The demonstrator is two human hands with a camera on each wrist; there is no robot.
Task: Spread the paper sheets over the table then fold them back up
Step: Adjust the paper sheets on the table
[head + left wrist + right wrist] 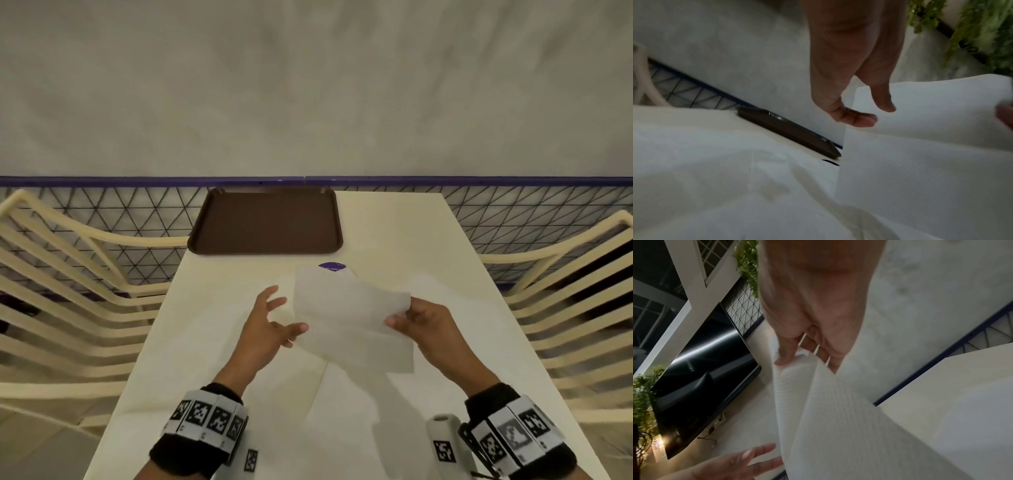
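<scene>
From the head view, the right hand [433, 329] pinches a folded paper sheet [352, 317] by its right edge, held above the table [394, 233]; the left hand [265, 323] hovers just left of it, fingers spread, holding nothing; a brown tray [265, 222] sits at the far end; the left wrist view shows relaxed fingers [882, 100] before the sheet [920, 154]; the right wrist view shows thumb and fingers [786, 353] clamping the sheet [828, 410].

A white, finely ribbed paper sheet [352, 322] is held up above the table [394, 233], folded over on itself so that two layers are seen in the wrist views. It is tilted, its right edge raised and pinched, its left edge free. More white sheets [212, 346] are spread flat over the near part of the cream table, creased and overlapping.
</scene>
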